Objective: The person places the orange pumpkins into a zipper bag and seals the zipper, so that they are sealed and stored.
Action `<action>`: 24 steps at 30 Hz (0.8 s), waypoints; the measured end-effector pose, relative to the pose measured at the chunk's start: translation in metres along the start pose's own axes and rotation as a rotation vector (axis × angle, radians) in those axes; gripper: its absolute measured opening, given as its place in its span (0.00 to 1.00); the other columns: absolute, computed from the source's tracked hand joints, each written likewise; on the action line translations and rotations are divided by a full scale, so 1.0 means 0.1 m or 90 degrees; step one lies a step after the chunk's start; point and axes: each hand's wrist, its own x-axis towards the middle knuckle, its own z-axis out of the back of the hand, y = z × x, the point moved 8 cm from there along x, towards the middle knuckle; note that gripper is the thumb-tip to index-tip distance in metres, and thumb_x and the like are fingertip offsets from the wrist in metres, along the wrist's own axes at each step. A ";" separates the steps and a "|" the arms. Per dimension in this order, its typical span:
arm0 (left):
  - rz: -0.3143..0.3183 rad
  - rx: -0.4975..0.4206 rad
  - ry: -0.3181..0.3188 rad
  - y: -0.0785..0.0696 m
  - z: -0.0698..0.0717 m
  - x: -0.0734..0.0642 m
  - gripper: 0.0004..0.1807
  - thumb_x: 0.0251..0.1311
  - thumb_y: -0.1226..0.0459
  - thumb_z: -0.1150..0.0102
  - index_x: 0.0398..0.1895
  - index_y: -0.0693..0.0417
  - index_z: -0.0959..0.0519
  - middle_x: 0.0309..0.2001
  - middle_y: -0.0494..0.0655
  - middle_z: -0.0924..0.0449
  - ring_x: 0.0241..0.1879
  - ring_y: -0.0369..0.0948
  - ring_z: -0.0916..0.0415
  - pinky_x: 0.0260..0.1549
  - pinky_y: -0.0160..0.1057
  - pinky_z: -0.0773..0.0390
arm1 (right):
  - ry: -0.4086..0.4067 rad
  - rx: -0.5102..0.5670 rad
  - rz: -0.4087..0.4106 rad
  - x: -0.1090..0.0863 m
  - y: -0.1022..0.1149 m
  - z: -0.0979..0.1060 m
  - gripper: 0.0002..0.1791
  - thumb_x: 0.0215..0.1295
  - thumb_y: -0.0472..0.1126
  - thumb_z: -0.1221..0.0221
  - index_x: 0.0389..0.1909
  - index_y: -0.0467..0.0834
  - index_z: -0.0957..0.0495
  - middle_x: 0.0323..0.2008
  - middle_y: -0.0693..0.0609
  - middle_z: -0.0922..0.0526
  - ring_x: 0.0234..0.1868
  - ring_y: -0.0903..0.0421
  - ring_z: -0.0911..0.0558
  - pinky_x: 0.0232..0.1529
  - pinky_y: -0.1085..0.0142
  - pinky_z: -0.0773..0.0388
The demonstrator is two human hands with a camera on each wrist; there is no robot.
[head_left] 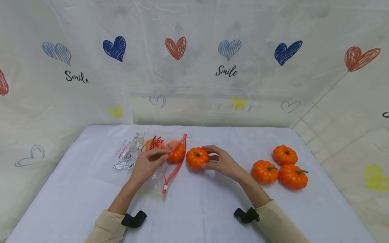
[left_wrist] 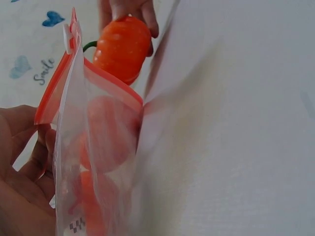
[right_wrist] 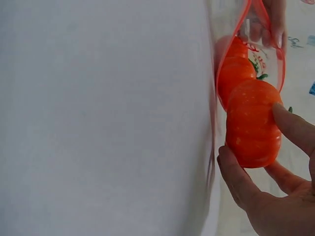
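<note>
A clear zip bag (head_left: 158, 177) with a red zip edge lies on the table, its mouth spread toward the right. My left hand (head_left: 150, 163) pinches the upper side of that mouth between thumb and fingers, as the left wrist view also shows at the red edge. Inside the bag are small orange pumpkins (head_left: 177, 154), partly hidden by printing on the plastic and by my left hand. Just outside the mouth, my right hand (head_left: 223, 163) grips another orange pumpkin (right_wrist: 253, 123) with a green stem, fingers and thumb curled round its right side.
Three more orange pumpkins sit grouped at the right of the table: one at the back (head_left: 285, 155), one at the left (head_left: 264, 171) and one in front (head_left: 293, 177). A white cloth (head_left: 200, 209) covers the table. Behind it hangs a sheet (head_left: 194, 77) printed with hearts.
</note>
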 end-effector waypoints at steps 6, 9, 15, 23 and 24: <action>0.008 -0.004 -0.001 0.03 0.00 0.01 0.12 0.70 0.57 0.34 0.52 0.45 0.12 0.53 0.47 0.12 0.49 0.43 0.22 0.44 0.28 0.19 | 0.015 0.012 -0.003 0.05 0.01 -0.07 0.37 0.65 0.43 0.29 0.74 0.50 0.31 0.73 0.43 0.27 0.67 0.41 0.21 0.66 0.48 0.20; 0.004 -0.008 0.001 0.02 0.00 0.01 0.12 0.70 0.57 0.34 0.53 0.45 0.12 0.53 0.48 0.12 0.48 0.42 0.22 0.44 0.28 0.19 | 0.023 0.018 0.002 0.07 0.04 -0.12 0.37 0.65 0.44 0.28 0.74 0.50 0.30 0.73 0.44 0.27 0.67 0.42 0.21 0.66 0.49 0.20; -0.007 -0.007 -0.003 -0.01 0.00 0.00 0.12 0.70 0.57 0.34 0.53 0.45 0.12 0.53 0.47 0.12 0.47 0.41 0.21 0.45 0.28 0.19 | 0.031 0.017 0.013 0.10 0.08 -0.18 0.37 0.65 0.40 0.29 0.74 0.48 0.31 0.72 0.42 0.27 0.66 0.42 0.20 0.66 0.50 0.20; -0.023 -0.014 -0.012 -0.04 0.01 0.00 0.11 0.69 0.59 0.34 0.52 0.47 0.12 0.49 0.50 0.11 0.42 0.40 0.21 0.41 0.29 0.19 | 0.028 0.008 0.019 0.13 0.11 -0.26 0.38 0.65 0.40 0.29 0.74 0.47 0.31 0.71 0.42 0.26 0.66 0.42 0.19 0.65 0.50 0.19; -0.024 -0.015 -0.013 -0.04 0.01 0.00 0.11 0.69 0.60 0.34 0.51 0.47 0.12 0.49 0.50 0.11 0.42 0.39 0.21 0.41 0.29 0.19 | 0.027 0.011 0.018 0.13 0.12 -0.27 0.38 0.65 0.40 0.29 0.74 0.47 0.31 0.70 0.42 0.26 0.66 0.42 0.19 0.65 0.50 0.19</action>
